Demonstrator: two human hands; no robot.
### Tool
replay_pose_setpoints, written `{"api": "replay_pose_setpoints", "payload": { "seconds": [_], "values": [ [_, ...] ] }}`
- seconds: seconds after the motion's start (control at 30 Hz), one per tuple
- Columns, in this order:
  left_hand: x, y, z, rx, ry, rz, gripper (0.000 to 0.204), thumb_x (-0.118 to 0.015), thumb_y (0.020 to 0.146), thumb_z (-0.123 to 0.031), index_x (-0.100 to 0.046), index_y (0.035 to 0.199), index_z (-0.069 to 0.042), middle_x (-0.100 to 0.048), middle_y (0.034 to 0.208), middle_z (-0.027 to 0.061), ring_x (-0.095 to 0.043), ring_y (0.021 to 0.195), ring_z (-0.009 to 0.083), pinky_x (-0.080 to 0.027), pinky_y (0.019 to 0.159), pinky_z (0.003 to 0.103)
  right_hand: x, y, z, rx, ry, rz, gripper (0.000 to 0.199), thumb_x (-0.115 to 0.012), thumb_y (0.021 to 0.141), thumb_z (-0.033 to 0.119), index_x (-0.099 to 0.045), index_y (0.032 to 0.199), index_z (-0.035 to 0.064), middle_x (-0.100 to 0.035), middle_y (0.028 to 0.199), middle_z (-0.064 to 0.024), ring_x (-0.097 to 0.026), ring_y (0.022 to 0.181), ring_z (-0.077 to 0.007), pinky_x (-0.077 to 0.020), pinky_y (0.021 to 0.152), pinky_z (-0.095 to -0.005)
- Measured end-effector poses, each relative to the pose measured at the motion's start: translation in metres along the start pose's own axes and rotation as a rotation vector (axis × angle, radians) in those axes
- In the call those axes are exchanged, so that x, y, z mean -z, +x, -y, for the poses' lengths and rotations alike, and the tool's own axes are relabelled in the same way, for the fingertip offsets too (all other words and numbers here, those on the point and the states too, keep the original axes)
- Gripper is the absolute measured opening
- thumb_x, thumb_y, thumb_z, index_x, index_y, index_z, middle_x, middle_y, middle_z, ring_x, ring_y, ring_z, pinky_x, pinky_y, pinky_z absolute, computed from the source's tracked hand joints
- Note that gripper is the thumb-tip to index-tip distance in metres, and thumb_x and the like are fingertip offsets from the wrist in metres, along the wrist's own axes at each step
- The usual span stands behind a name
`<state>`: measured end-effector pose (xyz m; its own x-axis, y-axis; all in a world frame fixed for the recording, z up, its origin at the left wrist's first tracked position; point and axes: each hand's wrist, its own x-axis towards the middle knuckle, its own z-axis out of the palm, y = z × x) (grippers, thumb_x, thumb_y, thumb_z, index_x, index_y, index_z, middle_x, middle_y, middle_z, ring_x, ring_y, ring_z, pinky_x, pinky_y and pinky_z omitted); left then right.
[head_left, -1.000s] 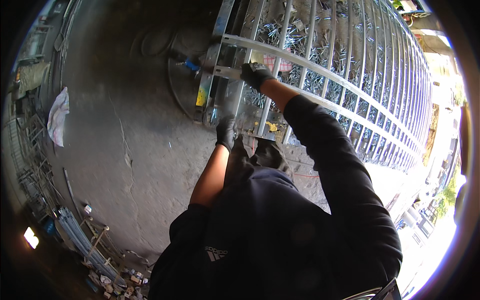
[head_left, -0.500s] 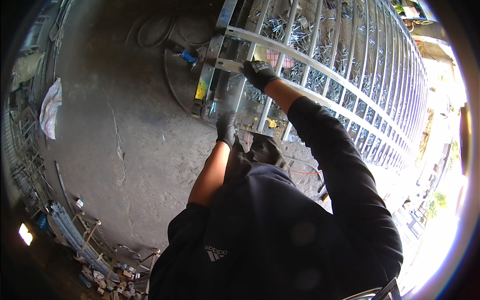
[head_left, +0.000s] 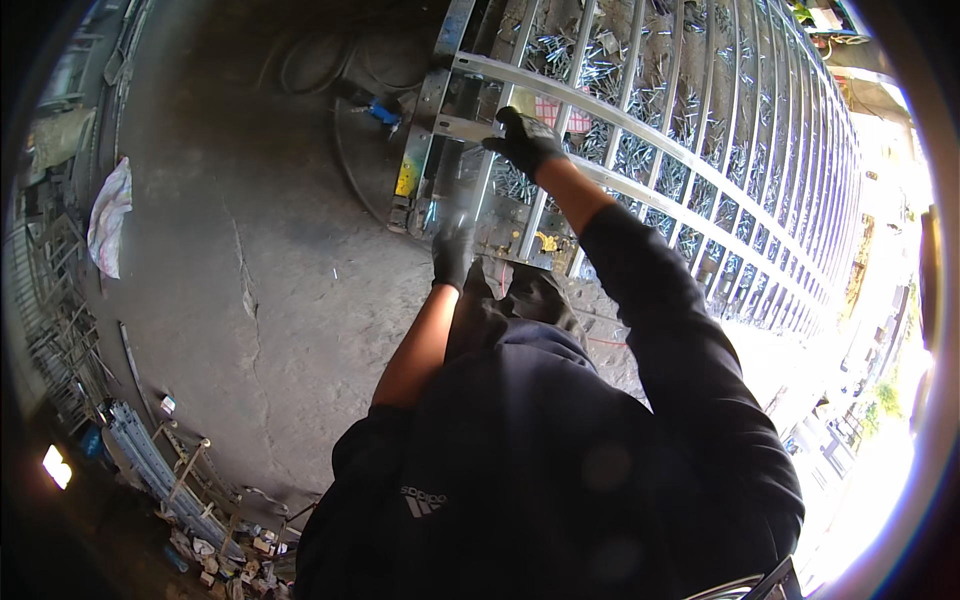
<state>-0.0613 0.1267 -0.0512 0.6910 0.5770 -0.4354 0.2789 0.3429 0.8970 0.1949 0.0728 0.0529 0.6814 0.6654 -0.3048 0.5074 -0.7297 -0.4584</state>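
In a dark glove, my right hand (head_left: pixel 527 142) is over the near long metal rail (head_left: pixel 640 188) of a ladder-like frame. Its thumb and fingers are spread, with nothing visible between them. My left hand (head_left: pixel 453 258), gloved too, is at the near left corner of the work table (head_left: pixel 408 180), close to the end of a metal crossbar (head_left: pixel 482 190). Its fingers are smeared by motion, and what they might hold cannot be made out. Parallel to the near rail runs a second long rail (head_left: pixel 600 115); many thin crossbars lie beneath both.
Loose screw-like metal pieces (head_left: pixel 690 125) lie scattered under the crossbars. On the floor left of the table are a blue tool (head_left: pixel 382 112) and a dark hose (head_left: pixel 345 165). A whitish sack (head_left: pixel 108 220) and stacked metal profiles (head_left: pixel 165 465) are farther left.
My right hand has loosened from the rail; its fingers have spread and it has lifted slightly rightward. My left hand stays near the table corner, its fingers blurred.
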Motion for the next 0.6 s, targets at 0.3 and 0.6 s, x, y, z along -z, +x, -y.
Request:
{"api": "replay_pose_setpoints", "payload": {
  "seconds": [0.3, 0.6],
  "values": [
    [-0.052, -0.04, -0.049, -0.114, 0.128, 0.289, 0.033, -0.061, 0.096, -0.006, -0.062, 0.129, -0.007, -0.067, 0.12, 0.004, -0.063, 0.106, 0.0134, -0.05, 0.09, 0.026, -0.052, -0.116, -0.035, 0.348, 0.422, 0.253, 0.027, -0.058, 0.098, 0.038, -0.071, 0.105, 0.0142, -0.069, 0.1, -0.0089, -0.067, 0.09, -0.0188, -0.0537, 0.075, -0.0335],
    [-0.078, -0.054, -0.023, 0.199, 0.091, 0.263, 0.027, -0.069, 0.095, -0.02, -0.066, 0.12, -0.011, -0.067, 0.09, -0.003, -0.059, 0.073, 0.0064, -0.047, 0.06, 0.024, -0.002, -0.106, -0.125, -0.221, 0.465, 0.302, 0.022, -0.051, 0.099, 0.026, -0.061, 0.109, 0.0078, -0.069, 0.093, -0.016, -0.068, 0.093, -0.032, -0.0533, 0.079, -0.0448]
  ]
}}
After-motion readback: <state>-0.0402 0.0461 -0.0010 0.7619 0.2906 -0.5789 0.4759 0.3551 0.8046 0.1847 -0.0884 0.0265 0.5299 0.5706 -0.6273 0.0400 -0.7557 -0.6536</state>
